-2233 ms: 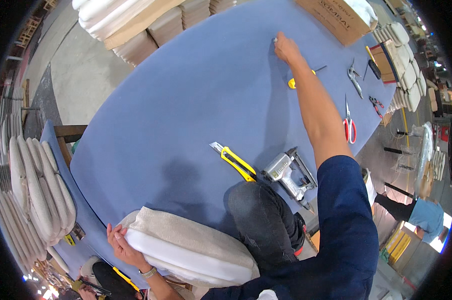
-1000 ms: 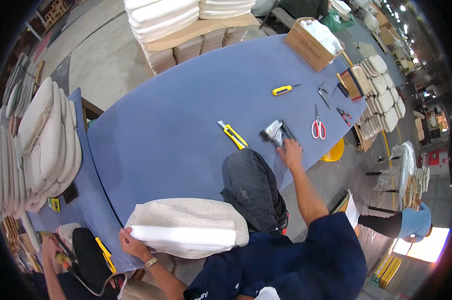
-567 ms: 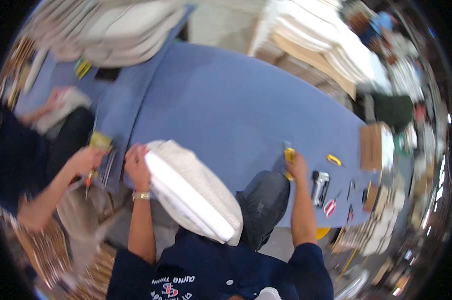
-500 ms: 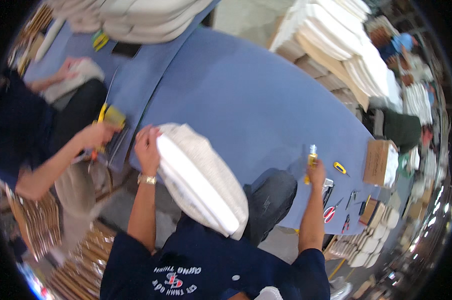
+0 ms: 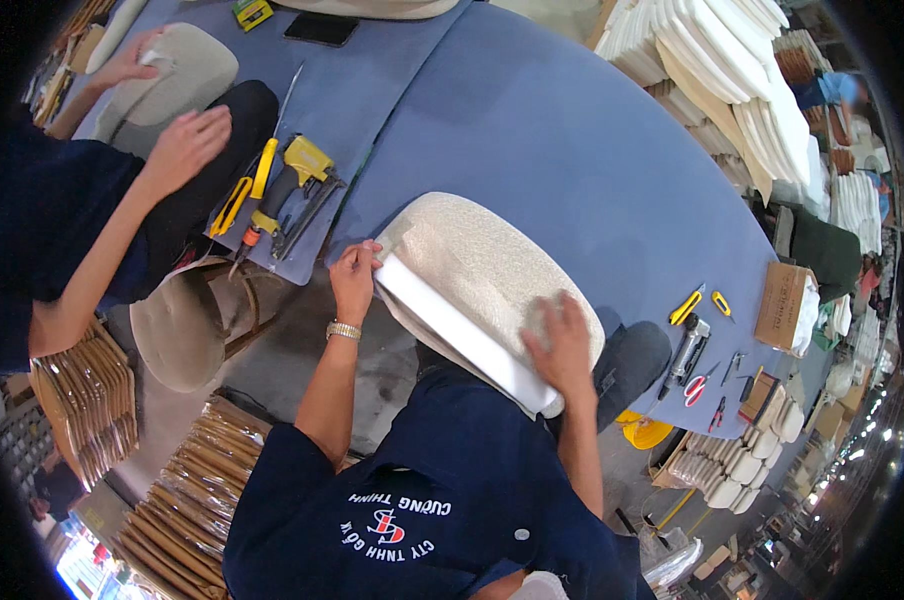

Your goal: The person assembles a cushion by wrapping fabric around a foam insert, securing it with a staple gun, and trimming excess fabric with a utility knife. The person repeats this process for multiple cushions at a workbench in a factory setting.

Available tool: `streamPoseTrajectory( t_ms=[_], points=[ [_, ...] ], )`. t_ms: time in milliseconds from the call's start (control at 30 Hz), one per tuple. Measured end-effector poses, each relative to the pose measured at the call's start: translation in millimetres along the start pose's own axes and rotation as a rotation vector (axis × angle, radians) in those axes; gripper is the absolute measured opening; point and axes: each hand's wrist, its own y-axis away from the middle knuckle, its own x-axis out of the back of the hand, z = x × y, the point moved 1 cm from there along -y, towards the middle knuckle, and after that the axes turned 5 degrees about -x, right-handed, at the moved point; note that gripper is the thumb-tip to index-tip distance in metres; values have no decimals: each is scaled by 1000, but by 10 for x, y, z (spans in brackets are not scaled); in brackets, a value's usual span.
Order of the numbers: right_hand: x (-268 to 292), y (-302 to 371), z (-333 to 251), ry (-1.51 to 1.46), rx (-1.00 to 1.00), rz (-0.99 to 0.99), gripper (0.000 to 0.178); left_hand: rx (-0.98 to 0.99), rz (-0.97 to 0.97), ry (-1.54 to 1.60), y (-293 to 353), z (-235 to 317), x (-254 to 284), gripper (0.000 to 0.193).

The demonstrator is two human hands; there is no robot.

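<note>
An oval cushion (image 5: 482, 260) in beige woven fabric rests across my lap, partly over the table's near edge. A white foam strip (image 5: 462, 335) shows along its near side. My left hand (image 5: 354, 278) is closed on the cushion's left end, fingertips pinching the edge. Over the right end lies my right hand (image 5: 562, 345), slightly blurred, its fingers spread and holding nothing. To the right on the table lie a yellow-handled tool (image 5: 686, 305), a yellow cutter (image 5: 721, 305), a silver and black tool (image 5: 685, 357) and red-handled scissors (image 5: 697, 388).
At my left a co-worker's hand (image 5: 187, 150) is above another beige cushion (image 5: 177, 80). A yellow staple gun (image 5: 302, 165) lies on the blue table (image 5: 562, 150) near them. A cardboard box (image 5: 780, 305) stands at the right edge; stacked white pads (image 5: 722, 50) rise behind.
My right hand has put the yellow-handled tool down on the table and come back left onto the cushion. The co-worker has let go of the staple gun. The view has shifted.
</note>
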Motion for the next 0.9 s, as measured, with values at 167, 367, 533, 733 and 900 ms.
streamPoseTrajectory(
  t_ms=[167,367,533,733,900],
  points=[
    [163,203,-682,-855,190,-807,30,-47,-40,-104,-179,-112,361,36],
    [99,754,432,-712,-713,-104,35,-47,-381,-400,-790,249,-11,48],
    [-893,1167,642,-546,-1137,-344,60,-134,-381,-509,-762,223,-460,55],
    [-1328,1248,475,-1447,-1332,411,59,-191,-411,-233,-903,-19,-311,50],
    [-315,437,1075,-1345,-875,742,51,-363,-473,74,-556,420,77,58]
  ],
)
